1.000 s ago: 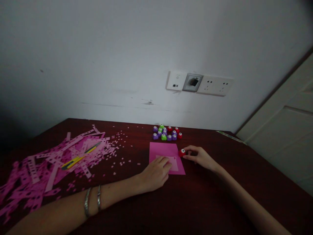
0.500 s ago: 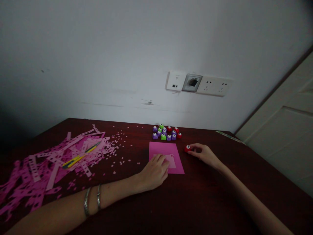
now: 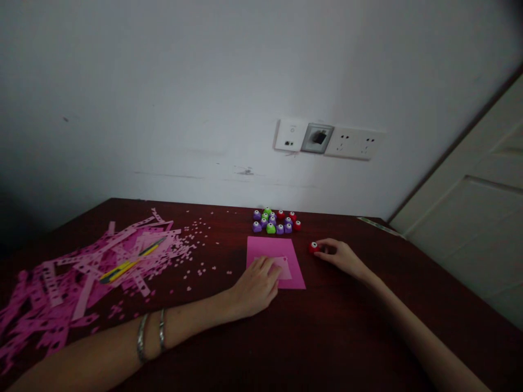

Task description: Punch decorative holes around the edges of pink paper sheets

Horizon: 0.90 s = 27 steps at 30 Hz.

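My right hand [image 3: 341,257] has its thumb and fingers closed around a small red craft punch [image 3: 314,247], which is at table level right of the paper. Curled fingers of my left hand [image 3: 257,284] press on a small light pink paper piece [image 3: 285,268], partly covering it. Near that piece's top right corner is a tiny darker pink shape. Beneath it lies a larger bright pink sheet [image 3: 272,244]. Behind the sheet stand several purple, green and red craft punches [image 3: 271,228] in a cluster.
On the left spreads a heap of punched pink paper strips [image 3: 84,294], with a yellow utility knife [image 3: 131,261] on top. Tiny pink cut-outs [image 3: 186,250] are scattered beside it. A ruler-like strip [image 3: 382,226] lies at the back right. The wall has sockets [image 3: 354,143].
The whole view has shifted slightly. Both hands keep their places: the left on the paper, the right on the red punch.
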Motion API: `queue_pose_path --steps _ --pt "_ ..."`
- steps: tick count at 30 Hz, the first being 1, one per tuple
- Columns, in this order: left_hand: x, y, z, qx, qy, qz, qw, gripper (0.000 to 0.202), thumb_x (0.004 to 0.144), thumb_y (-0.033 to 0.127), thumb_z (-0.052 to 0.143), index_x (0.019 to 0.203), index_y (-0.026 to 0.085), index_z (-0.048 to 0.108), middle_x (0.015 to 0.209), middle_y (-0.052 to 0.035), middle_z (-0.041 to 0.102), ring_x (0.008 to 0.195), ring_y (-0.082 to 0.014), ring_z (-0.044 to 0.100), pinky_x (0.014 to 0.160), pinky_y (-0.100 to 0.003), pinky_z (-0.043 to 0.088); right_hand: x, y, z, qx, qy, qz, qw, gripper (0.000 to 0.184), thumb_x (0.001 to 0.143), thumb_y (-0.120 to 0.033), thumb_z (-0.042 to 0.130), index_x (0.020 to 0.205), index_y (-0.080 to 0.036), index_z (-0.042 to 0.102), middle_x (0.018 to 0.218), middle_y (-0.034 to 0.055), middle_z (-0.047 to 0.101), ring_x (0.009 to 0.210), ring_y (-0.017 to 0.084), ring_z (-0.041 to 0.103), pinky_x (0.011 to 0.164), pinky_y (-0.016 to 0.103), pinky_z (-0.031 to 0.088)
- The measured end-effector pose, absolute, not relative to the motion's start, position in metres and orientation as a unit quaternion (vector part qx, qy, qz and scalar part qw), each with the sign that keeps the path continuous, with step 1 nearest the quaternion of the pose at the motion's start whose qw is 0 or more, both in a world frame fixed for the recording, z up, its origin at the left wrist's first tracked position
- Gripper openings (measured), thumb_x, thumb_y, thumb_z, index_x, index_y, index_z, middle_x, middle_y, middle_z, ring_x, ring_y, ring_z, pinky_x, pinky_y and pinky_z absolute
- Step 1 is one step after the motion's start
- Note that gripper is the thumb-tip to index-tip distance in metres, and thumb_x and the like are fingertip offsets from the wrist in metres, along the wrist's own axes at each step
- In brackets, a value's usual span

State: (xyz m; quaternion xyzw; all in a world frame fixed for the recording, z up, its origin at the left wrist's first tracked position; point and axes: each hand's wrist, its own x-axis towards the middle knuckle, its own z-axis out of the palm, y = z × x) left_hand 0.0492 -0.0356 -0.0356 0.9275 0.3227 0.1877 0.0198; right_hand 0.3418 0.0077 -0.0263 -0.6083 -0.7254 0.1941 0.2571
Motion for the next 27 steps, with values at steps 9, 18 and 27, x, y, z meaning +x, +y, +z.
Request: queue_pose_path --steps 9,18,27 --pt "0.043 -0.022 -0.014 0.923 0.298 0.245 -0.011 0.031 0.084 0.019 0.045 0.114 0.017 0.050 0.117 -0.0086 0.050 0.112 -0.0225 0.042 0.096 -0.040 0.037 0.349 0.004 -0.006 -0.599 -0.712 0.172 0.325 0.035 0.077 -0.039 0.057 0.102 -0.016 0.061 0.097 0.0090 0.065 0.082 0.021 0.059 0.074 0.033 0.047" --pt "0.002 0.106 0.000 0.841 0.467 0.247 0.116 0.037 0.070 0.041 0.063 0.093 0.012 0.063 0.094 -0.0094 0.063 0.089 -0.0224 0.056 0.078 -0.032 0.043 0.314 -0.016 0.032 -0.546 -0.741 0.215 0.326 0.023 0.081 -0.037 0.052 0.086 -0.017 0.063 0.087 0.0074 0.068 0.083 0.022 0.061 0.073 0.033 0.047" --pt "0.002 0.133 -0.026 0.834 0.443 0.233 0.230 0.043 0.061 0.047 0.068 0.088 0.014 0.067 0.084 -0.0058 0.068 0.074 -0.0166 0.058 0.066 -0.025 0.042 0.300 -0.017 0.024 -0.515 -0.763 0.253 0.298 0.021 0.080 -0.033 0.051 0.084 -0.016 0.063 0.082 0.0057 0.067 0.074 0.019 0.059 0.066 0.031 0.046"
